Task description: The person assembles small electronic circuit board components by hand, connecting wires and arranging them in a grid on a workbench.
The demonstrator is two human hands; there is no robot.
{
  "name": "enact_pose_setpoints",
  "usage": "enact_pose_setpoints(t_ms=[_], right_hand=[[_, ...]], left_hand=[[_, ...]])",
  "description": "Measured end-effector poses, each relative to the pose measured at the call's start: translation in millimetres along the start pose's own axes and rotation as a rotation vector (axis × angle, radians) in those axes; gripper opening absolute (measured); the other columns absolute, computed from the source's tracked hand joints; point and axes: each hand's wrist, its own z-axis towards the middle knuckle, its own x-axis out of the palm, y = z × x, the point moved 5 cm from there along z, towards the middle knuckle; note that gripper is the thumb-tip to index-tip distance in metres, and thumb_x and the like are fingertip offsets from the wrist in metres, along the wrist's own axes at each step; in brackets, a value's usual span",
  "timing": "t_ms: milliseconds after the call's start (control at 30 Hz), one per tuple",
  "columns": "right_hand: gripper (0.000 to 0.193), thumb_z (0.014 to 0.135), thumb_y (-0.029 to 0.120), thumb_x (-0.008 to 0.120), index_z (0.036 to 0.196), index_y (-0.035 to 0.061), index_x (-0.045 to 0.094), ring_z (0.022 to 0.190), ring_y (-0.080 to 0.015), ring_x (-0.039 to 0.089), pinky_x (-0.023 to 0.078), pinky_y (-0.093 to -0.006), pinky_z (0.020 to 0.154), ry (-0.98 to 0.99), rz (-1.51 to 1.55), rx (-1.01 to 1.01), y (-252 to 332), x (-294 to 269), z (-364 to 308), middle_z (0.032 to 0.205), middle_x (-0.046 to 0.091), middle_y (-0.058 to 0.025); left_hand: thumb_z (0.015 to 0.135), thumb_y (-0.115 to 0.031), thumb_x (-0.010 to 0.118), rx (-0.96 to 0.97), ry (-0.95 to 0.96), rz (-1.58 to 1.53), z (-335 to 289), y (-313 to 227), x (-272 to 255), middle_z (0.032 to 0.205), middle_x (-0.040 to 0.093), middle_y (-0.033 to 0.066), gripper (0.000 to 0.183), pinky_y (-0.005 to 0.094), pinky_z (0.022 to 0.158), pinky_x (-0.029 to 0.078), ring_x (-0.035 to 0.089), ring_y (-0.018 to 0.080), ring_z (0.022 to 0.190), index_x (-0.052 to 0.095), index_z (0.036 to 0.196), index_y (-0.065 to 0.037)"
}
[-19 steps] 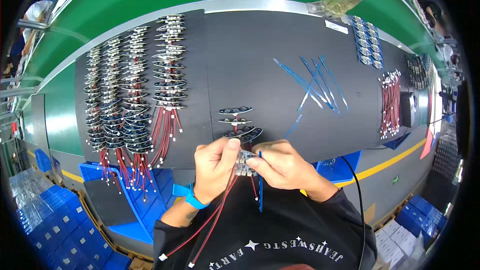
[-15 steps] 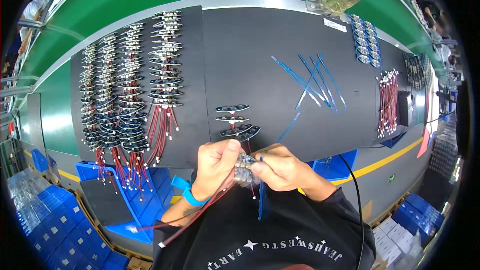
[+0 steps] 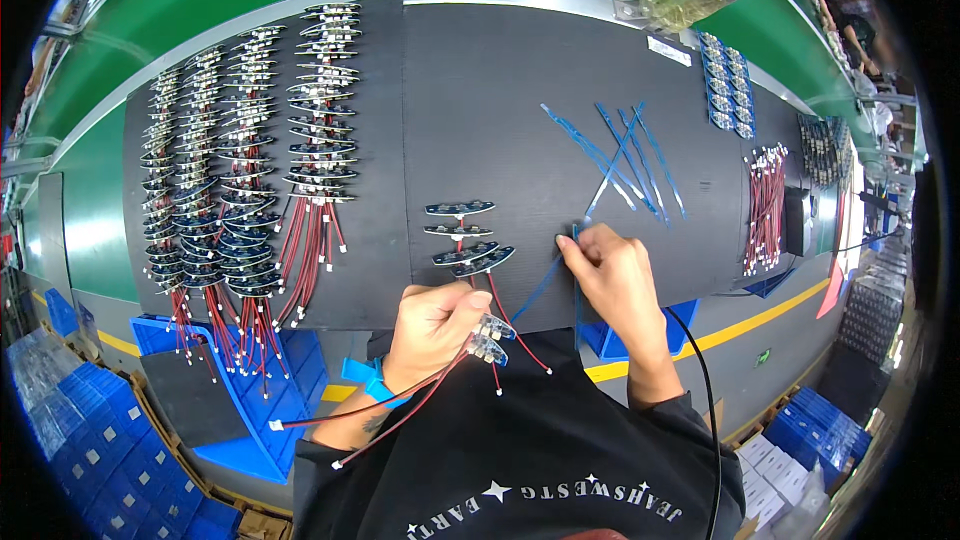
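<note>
My left hand (image 3: 435, 328) is closed in a pinch around small circuit boards (image 3: 490, 342) with pale components, in front of the table's near edge. Red cables (image 3: 415, 385) with white connectors trail from that hand toward the lower left. My right hand (image 3: 607, 265) is over the table to the right, thumb and fingers closed on a narrow blue strip (image 3: 577, 305) that hangs past the edge. Another blue strip (image 3: 537, 292) slants across the table between the hands. Just beyond my left hand lie several curved dark circuit boards (image 3: 462, 232) with red wires.
Rows of wired curved boards (image 3: 325, 130) fill the black table's left side. Loose blue strips (image 3: 625, 160) lie beyond my right hand. Blue board panels (image 3: 728, 87) and a red cable bundle (image 3: 765, 210) are farther right. Blue bins (image 3: 300, 390) and a black cord (image 3: 712, 390) are near the front edge.
My right hand has moved away from my left, up and right over the table, carrying the blue strip. The boards in my left hand are now more exposed.
</note>
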Motion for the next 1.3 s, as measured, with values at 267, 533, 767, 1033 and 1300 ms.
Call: enact_pose_setpoints(t_ms=[267, 533, 767, 1033, 1300], right_hand=[[0.02, 0.086, 0.02, 0.064, 0.082, 0.0015, 0.056, 0.067, -0.0334, 0.063, 0.05, -0.0418, 0.06, -0.188, -0.371, -0.273, 9, -9, 56, 0.076, 0.061, -0.0159], [0.024, 0.076, 0.004, 0.068, 0.099, 0.0037, 0.062, 0.077, -0.0293, 0.063, 0.051, -0.0363, 0.066, 0.149, 0.202, -0.565, 51, -1, 15, 0.092, 0.062, -0.0118], [0.031, 0.076, -0.002, 0.067, 0.106, 0.0023, 0.062, 0.065, -0.0264, 0.061, 0.048, -0.0323, 0.057, 0.218, 0.416, -0.45, 47, 18, -3, 0.092, 0.063, -0.0111], [0.019, 0.072, -0.003, 0.072, 0.09, -0.0001, 0.068, 0.064, -0.018, 0.063, 0.047, -0.0275, 0.054, 0.05, 0.339, -0.599, 53, 16, -6, 0.086, 0.064, -0.0095], [0.012, 0.081, -0.01, 0.063, 0.093, -0.0104, 0.061, 0.068, -0.0124, 0.058, 0.044, -0.0202, 0.055, -0.134, 0.816, -0.261, -1, -13, -3, 0.089, 0.061, -0.0145]], left_hand=[[0.083, -0.011, 0.068, 0.22, 0.068, 0.393, 8, 1, 11, 0.056, 0.058, 0.0062, 0.014, 0.0285, 0.046, 0.044, 0.057, 0.0165, 0.047, 0.066, 0.074, -0.001], [0.064, -0.023, 0.081, 0.616, -0.111, 0.796, 17, -17, 7, 0.062, 0.055, 0.0015, 0.028, 0.0314, 0.048, 0.044, 0.054, 0.0197, 0.054, 0.058, 0.068, -0.007], [0.064, -0.029, 0.082, 0.773, -0.226, 0.774, 10, -24, -9, 0.065, 0.056, 0.0014, 0.035, 0.0305, 0.048, 0.045, 0.055, 0.018, 0.056, 0.058, 0.072, -0.005], [0.071, -0.013, 0.08, 0.273, 0.082, 0.314, 10, -17, -7, 0.075, 0.064, 0.0073, 0.038, 0.0305, 0.058, 0.051, 0.065, 0.0194, 0.068, 0.062, 0.102, 0.0], [0.078, -0.016, 0.075, 0.079, 0.411, 0.196, -5, -15, -26, 0.094, 0.069, 0.0109, 0.029, 0.0314, 0.071, 0.053, 0.067, 0.0234, 0.085, 0.067, 0.104, -0.003]])
